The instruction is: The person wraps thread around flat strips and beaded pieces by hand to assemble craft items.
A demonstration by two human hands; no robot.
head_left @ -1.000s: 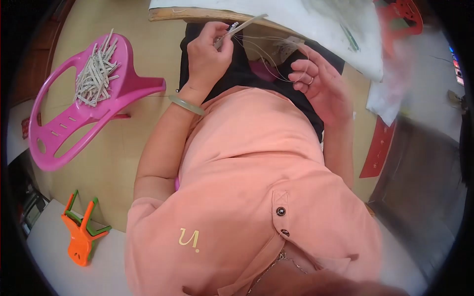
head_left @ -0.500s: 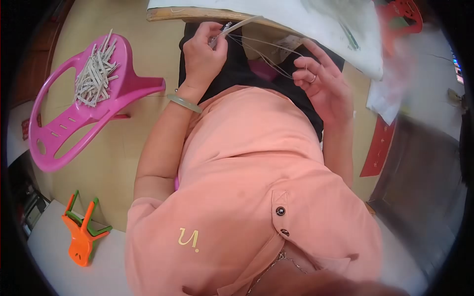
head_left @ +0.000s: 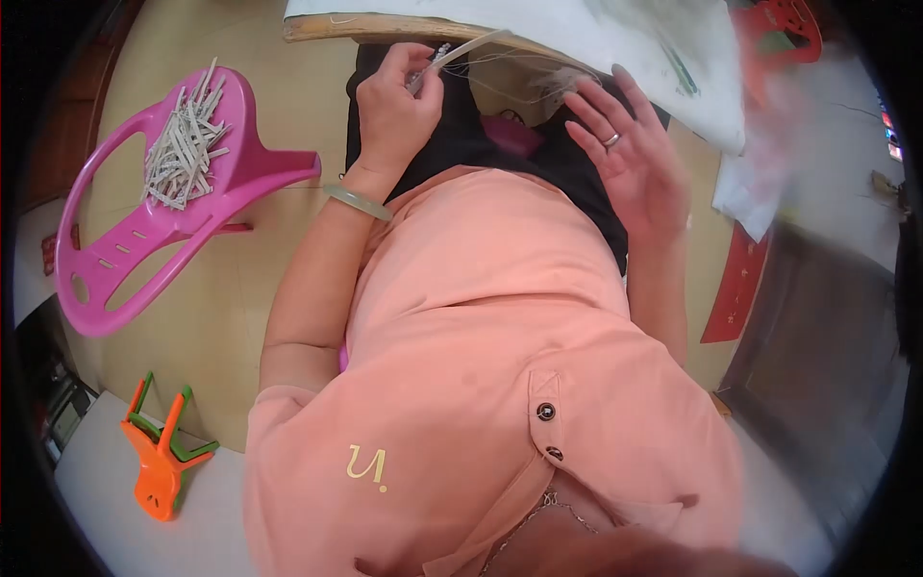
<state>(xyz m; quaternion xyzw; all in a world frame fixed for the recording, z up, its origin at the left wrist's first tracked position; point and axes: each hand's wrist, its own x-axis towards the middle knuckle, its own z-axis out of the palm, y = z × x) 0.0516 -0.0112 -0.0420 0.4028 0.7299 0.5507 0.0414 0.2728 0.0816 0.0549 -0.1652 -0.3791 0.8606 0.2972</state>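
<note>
In the head view, my left hand (head_left: 397,104) is closed on a pale flat strip (head_left: 471,46), pinched between thumb and fingers. A small whitish patterned piece shows beside the strip; the fingers partly hide it. Thin pale threads (head_left: 510,65) run from that hand towards the right. My right hand (head_left: 630,159), with a ring on one finger, is open with its fingers spread near a loose, blurred tangle of thread (head_left: 562,82). Whether a fingertip touches the thread is hard to make out.
A white-covered table (head_left: 577,38) with a wooden edge stands ahead. On my left, a pink plastic chair (head_left: 245,173) bears a pile of pale strips (head_left: 187,144). An orange and green small chair (head_left: 159,462) is further back. A red paper (head_left: 735,288) lies on my right.
My right hand has opened its fingers and let the taut threads go slack. They now hang loosely near its fingertips. My left hand has hardly moved.
</note>
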